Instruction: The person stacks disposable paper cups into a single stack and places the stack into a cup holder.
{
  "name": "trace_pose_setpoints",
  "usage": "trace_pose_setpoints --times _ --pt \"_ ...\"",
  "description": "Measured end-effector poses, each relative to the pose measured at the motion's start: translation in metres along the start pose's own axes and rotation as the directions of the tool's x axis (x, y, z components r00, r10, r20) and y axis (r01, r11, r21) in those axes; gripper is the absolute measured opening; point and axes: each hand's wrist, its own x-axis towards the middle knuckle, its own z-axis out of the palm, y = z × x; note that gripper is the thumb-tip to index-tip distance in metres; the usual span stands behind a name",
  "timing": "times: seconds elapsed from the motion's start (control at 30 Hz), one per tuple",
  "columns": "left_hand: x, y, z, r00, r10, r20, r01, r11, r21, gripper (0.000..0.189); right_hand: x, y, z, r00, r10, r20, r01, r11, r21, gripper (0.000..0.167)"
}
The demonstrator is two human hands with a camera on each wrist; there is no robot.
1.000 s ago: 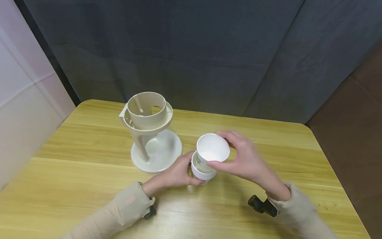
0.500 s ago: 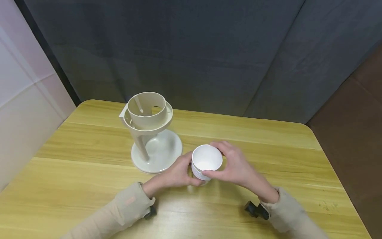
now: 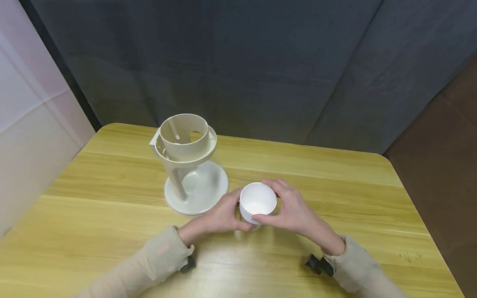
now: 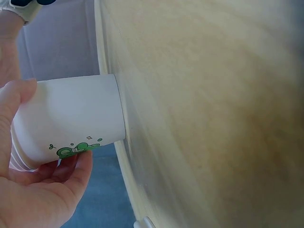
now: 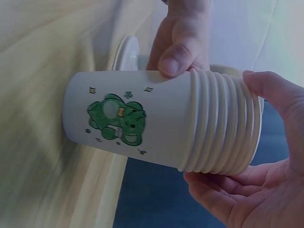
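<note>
A stack of several nested white paper cups stands upright on the table, mouths up. A green cartoon animal is printed on the outer cup in the right wrist view. My left hand grips the side of the stack below the rims, thumb at the near side. Up at the rims, my right hand holds the topmost cup between thumb and fingers. The stacked rims sit close together in the right wrist view. Most of the left hand's fingers are hidden behind the cups in the head view.
Left of the cups stands a cream plastic stand with an open upper ring and a round base, close behind my left hand. The wooden table meets a dark curtain at the back. Both wrists carry black camera mounts.
My right hand has moved down and left, lowering the cup it held into the stack; the separate cup now sits nested on top. The left hand has kept its grip in place.
</note>
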Motion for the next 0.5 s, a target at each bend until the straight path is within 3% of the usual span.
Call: trace_pose_setpoints --times 0.3,0.5 --pt "0.0001 -0.0005 -0.0009 1.0 0.0 -0.007 0.0 1.0 0.009 0.076 -0.0023 0.0054 0.0067 1.0 -0.009 -0.027 0.01 0.999 0.04 0.074" --pt "0.0001 -0.0003 -0.0022 0.997 0.024 -0.073 -0.027 0.999 -0.039 0.075 0.0017 0.0058 0.0084 0.998 0.018 -0.055 -0.009 0.988 0.157 0.073"
